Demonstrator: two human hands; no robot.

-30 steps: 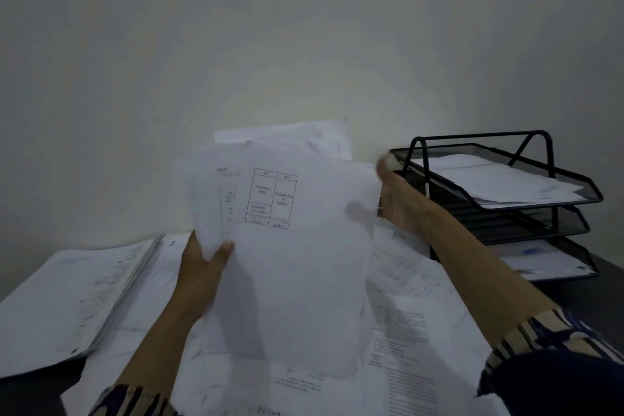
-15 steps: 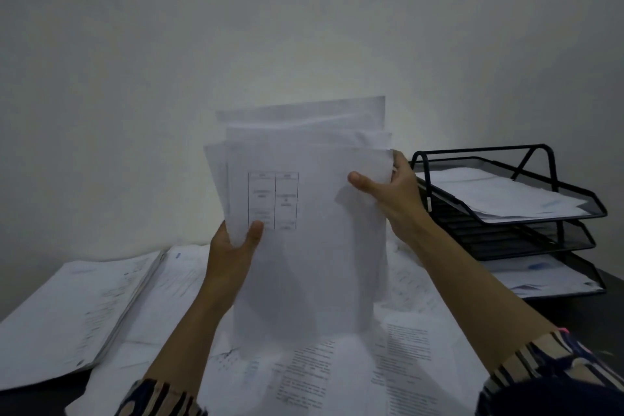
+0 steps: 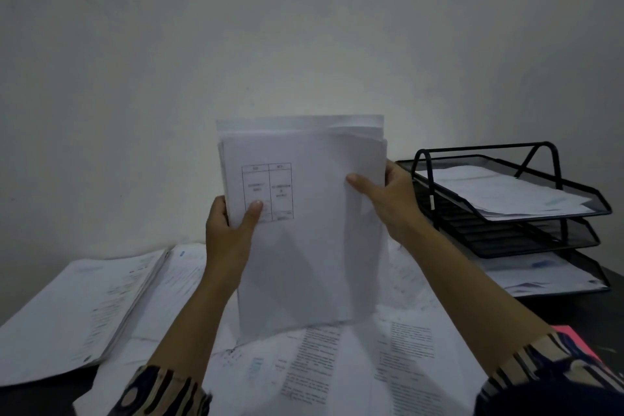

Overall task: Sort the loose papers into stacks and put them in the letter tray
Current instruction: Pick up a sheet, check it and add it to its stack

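- Two hands on one upright bundle of white printed sheets (image 3: 304, 230): my left hand (image 3: 229, 233) pinches its left edge, right hand (image 3: 388, 203) its right; bottom edge touches papers on the tabletop.
- Tap edges square, grip loose.
- Black three-tier mesh letter tray (image 3: 506, 209) sits right.

A plain pale wall (image 3: 304, 27) stands behind the dark surface (image 3: 574, 311). The wall is brightest low in its middle.

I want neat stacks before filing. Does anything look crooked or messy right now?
Yes. The held sheaf is uneven: back sheets stick up above the front page. Loose papers lie scattered and overlapping on the desk, and the top tray pile sits askew.
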